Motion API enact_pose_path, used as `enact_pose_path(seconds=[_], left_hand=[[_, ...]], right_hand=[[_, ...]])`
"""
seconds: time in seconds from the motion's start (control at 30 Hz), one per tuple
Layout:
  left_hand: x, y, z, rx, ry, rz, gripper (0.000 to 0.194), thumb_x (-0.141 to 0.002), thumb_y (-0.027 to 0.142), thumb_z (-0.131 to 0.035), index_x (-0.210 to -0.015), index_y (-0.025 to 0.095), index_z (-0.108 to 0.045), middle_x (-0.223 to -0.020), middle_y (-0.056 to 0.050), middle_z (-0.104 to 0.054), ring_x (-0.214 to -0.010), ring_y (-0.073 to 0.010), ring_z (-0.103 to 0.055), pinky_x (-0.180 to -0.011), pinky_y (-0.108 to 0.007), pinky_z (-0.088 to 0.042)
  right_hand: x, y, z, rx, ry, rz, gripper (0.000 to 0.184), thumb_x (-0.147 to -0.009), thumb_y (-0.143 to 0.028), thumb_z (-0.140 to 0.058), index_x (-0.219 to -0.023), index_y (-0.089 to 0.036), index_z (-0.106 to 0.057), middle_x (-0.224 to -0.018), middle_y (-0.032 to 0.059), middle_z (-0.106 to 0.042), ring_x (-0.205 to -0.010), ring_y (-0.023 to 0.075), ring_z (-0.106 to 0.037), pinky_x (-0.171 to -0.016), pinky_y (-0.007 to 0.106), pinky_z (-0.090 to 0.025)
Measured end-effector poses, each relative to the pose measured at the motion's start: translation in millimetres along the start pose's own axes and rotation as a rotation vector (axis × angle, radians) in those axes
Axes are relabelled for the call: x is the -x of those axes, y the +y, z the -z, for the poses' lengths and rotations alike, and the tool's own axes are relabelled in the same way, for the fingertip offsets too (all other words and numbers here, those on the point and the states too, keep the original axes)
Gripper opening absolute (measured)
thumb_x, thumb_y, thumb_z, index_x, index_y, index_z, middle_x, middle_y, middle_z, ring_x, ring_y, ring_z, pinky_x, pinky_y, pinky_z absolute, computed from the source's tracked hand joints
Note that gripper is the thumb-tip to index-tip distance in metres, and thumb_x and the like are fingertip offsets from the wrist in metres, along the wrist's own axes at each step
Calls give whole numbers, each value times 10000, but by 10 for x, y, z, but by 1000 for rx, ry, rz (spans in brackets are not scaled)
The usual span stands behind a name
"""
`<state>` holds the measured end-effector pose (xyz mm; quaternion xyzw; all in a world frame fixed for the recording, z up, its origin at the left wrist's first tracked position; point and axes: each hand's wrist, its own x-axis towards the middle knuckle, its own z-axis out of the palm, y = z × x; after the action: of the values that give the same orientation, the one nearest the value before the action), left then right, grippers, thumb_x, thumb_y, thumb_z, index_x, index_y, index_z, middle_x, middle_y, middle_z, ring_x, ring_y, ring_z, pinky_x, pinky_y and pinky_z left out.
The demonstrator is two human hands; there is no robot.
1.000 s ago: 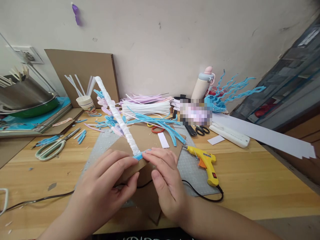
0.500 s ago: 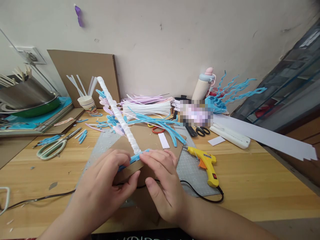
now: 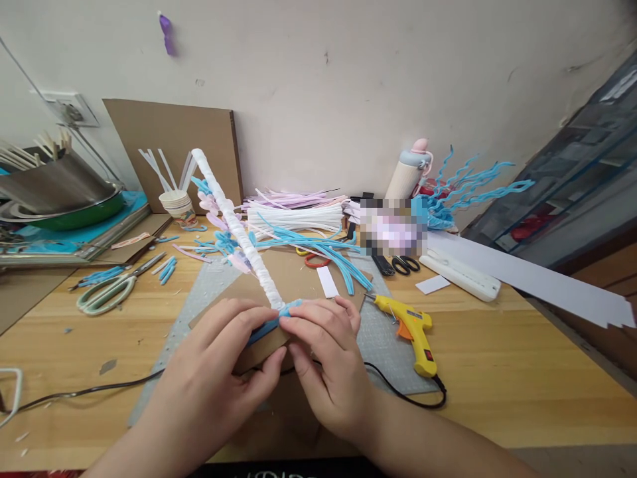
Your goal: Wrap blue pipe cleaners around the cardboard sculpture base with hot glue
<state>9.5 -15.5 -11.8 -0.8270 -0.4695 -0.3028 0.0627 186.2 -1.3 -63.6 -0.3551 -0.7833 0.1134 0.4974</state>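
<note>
Both hands grip a small brown cardboard base [image 3: 263, 350] covered on top with blue pipe cleaners [image 3: 263, 330]. My left hand [image 3: 223, 358] closes on its left side, thumb in front and fingers over the top. My right hand [image 3: 326, 358] is closed on the right side, its fingertips on the blue pipe cleaners. From the base a white-wrapped stick [image 3: 239, 232] rises, tilted to the left. Pink and blue pipe-cleaner flowers [image 3: 227, 242] show along its far left side. The base's far side is hidden by my fingers.
A yellow glue gun [image 3: 415, 332] lies right of my hands on a grey cutting mat [image 3: 383, 345], its black cord running across the table. Scissors [image 3: 117, 289] and blue pieces lie left. Behind are white pipe cleaners [image 3: 298, 218], paper cups [image 3: 178, 206] and a bottle [image 3: 405, 174].
My right thumb has moved up and in against the front of the base. My left fingers have shifted slightly right over the blue top. The view has shifted a little.
</note>
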Motion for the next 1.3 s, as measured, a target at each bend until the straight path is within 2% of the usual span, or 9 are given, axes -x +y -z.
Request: enact_pose_path(seconds=[0.17,0.5,0.7,0.8,0.9,1.07,1.3], left_hand=[[-14,14,-9,43,2,15,187,-865,243,-593,-1051,225,-597,-1029,-30,-633,-925,-158,-650,-802,-270,-549],[-34,29,-8,54,43,-17,138,-859,217,-598,-992,211,-630,-963,-26,-659,-866,-146,-661,-766,-252,-554],[-26,18,-19,60,51,-37,152,-849,205,-612,-1001,208,-619,-967,-25,-667,-858,-146,-656,-758,-263,-549],[-23,11,-11,52,50,-53,168,-852,213,-621,-1020,220,-609,-966,-26,-663,-859,-155,-636,-757,-288,-542],[-15,9,1,8,73,-53,176,-845,210,-633,-1018,237,-619,-987,-32,-633,-894,-170,-600,-793,-328,-521],[13,1,8,-74,115,-54,210,-821,218,-659,-1025,258,-632,-1050,-42,-591,-936,-198,-572,-839,-391,-482],[24,8,6,-114,133,-65,220,-817,223,-655,-1024,288,-620,-1064,-44,-579,-949,-217,-572,-840,-423,-473]], right_hand=[[-1,19,-15,15,54,-8,283,-921,-105,-522,-1124,-289,-591,-1117,-12,-718,-1081,184,-633,-1088,436,-256],[-34,19,14,38,68,27,247,-939,-107,-527,-1079,-289,-619,-1058,-2,-753,-1039,198,-660,-1082,453,-243],[-21,16,3,19,62,-3,258,-932,-108,-522,-1097,-289,-603,-1035,-12,-739,-1017,190,-659,-1089,434,-244],[-13,15,-1,35,48,-27,300,-938,-141,-503,-1201,-271,-567,-1102,23,-708,-1066,204,-631,-1092,439,-237],[-19,28,3,79,9,-23,285,-955,-180,-481,-1209,-262,-578,-1170,51,-678,-1152,230,-589,-1111,453,-189],[-47,71,17,105,-38,29,219,-992,-221,-455,-1158,-280,-586,-1156,20,-704,-1231,241,-538,-1125,458,-131],[-48,96,11,87,-56,26,188,-1010,-258,-441,-1129,-293,-582,-1161,10,-697,-1243,243,-506,-1106,470,-151]])
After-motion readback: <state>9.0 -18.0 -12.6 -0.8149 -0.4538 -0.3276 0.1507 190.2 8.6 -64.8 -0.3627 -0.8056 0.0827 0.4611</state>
